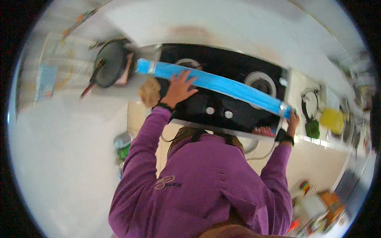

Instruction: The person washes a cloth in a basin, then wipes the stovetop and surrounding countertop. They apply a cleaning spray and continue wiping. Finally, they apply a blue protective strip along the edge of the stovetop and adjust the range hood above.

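A long blue strip, with shiny clear bands near both ends, stretches across a black two-burner cooktop. My left hand lies spread at its lower edge, left of the middle, with fingertips over the blue surface. At the right end of the strip, my right hand has its fingers closed around the tip. Part of each burner ring, the left one and the right one, shows beyond the strip. Blur hides what the strip is made of.
A dark frying pan stands on the counter to the left. Near my left wrist is a crumpled tan cloth or bag. On the right counter lie a yellow item and a green scrubber. Two control knobs face me.
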